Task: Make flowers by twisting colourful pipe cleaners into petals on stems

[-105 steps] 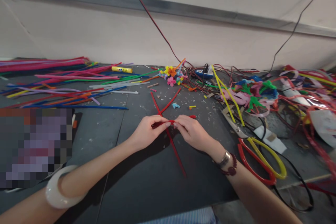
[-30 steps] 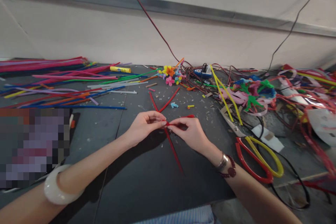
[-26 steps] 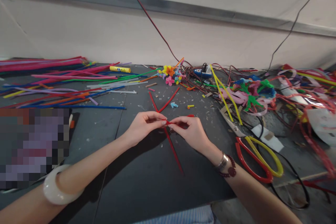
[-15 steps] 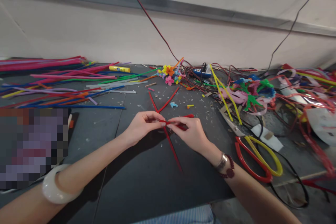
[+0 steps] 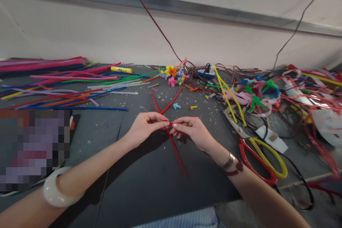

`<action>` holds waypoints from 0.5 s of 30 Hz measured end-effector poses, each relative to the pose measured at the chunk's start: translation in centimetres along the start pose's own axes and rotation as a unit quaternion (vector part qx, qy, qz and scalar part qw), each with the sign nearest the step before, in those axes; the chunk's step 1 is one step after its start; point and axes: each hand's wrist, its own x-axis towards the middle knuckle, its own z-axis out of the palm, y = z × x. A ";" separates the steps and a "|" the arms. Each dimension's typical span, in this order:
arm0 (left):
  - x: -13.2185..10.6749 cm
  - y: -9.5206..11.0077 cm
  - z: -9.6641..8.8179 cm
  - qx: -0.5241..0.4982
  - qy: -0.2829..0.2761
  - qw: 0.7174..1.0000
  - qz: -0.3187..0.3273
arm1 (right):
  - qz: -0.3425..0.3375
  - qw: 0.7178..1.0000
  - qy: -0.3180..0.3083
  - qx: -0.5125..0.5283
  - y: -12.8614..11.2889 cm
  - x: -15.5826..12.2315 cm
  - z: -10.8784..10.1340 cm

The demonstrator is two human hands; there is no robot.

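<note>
My left hand (image 5: 145, 126) and my right hand (image 5: 191, 131) meet fingertip to fingertip above the dark table (image 5: 149, 185). Both pinch a short bent red pipe cleaner (image 5: 170, 124) between thumb and forefinger. Under the hands lies a long straight red pipe cleaner (image 5: 175, 148), running from far left to near right. A second red pipe cleaner (image 5: 173, 100) crosses it just beyond my fingers. A white bangle sits on my left wrist, a metal band and dark beads on my right.
Several long coloured pipe cleaners (image 5: 61, 85) are spread across the far left. A yellow glue stick (image 5: 121, 70) and a small cluster of pipe-cleaner flowers (image 5: 173, 74) lie at the back. Scissors (image 5: 256, 153) with red and yellow handles lie right of my right wrist, beside a tangle of finished shapes (image 5: 259, 91).
Both hands stayed in place, fingers working the short red pipe cleaner. My right hand rolled its wrist outward and its fingertips drew closer to the left hand's.
</note>
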 end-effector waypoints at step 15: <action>-0.6 0.5 0.3 -0.002 -0.038 0.998 0.052 | 0.240 0.907 -0.183 0.294 0.8 0.2 -1.1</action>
